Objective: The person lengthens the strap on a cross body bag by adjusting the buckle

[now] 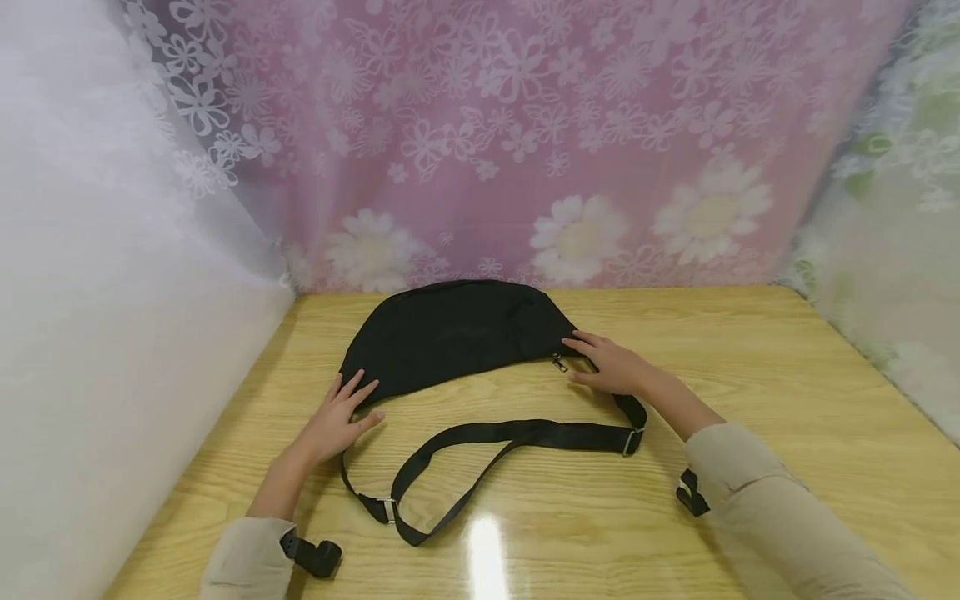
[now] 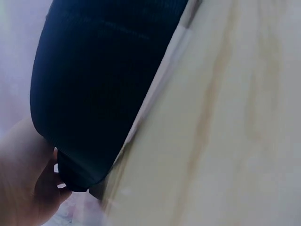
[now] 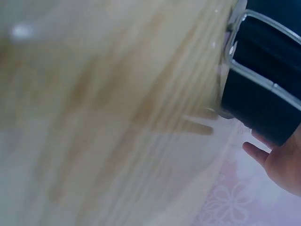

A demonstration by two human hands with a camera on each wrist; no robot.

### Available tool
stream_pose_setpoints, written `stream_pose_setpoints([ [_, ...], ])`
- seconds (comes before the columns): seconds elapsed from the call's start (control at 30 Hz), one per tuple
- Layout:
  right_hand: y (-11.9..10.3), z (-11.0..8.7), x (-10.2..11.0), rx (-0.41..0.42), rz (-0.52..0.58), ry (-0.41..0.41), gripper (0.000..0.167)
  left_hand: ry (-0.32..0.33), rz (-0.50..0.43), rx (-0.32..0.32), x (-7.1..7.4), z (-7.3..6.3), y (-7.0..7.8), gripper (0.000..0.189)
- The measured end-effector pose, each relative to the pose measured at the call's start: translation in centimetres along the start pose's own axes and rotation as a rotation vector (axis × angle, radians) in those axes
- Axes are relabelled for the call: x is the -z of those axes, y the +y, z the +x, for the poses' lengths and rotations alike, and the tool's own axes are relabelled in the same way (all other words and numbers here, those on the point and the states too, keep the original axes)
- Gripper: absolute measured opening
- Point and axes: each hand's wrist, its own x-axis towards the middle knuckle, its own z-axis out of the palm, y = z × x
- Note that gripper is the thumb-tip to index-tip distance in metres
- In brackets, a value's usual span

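Note:
A black waist bag lies flat on the wooden table, its curved top edge toward the back. My left hand rests at the bag's left end, fingers spread and thumb pointing right. In the left wrist view the bag's dark end hides part of that hand. At the opposite end, my right hand touches the corner with extended fingers, near a zipper pull. The black strap loops in front of the bag. Its metal buckle shows large in the right wrist view.
The wood-grain table runs back to a pink flowered curtain. A pale wall stands on the left, and a floral sheet hangs on the right. Another metal slider sits on the strap's left part.

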Motion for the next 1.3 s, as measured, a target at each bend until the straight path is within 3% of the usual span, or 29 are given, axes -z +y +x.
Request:
stream_pose_setpoints([
  [0.33,1.0,-2.0,0.2,0.010,0.033,0.003,0.066,0.022,-0.044,-0.051,-0.9,2.1,-0.5,0.060],
  [0.53,1.6,-3.7,0.5,0.043,0.058,0.017,0.064,0.041,-0.087,-0.076,-1.5,3.3,0.2,0.057],
  [0.8,2.2,-6.0,1.6,0.010,0.111,0.020,0.060,0.025,-0.128,-0.140,-2.4,5.7,0.9,0.056],
  [0.93,2.3,-6.1,1.4,0.020,0.083,0.051,0.058,0.024,-0.163,-0.133,-2.1,5.2,0.9,0.054],
  [1.13,2.2,-6.8,1.0,0.045,0.018,0.051,0.059,-0.004,-0.202,-0.117,-2.0,3.1,1.3,0.056],
  [1.3,2.0,-7.4,0.7,0.048,0.025,0.073,0.063,0.050,-0.174,-0.108,-2.3,3.0,1.5,0.057],
])
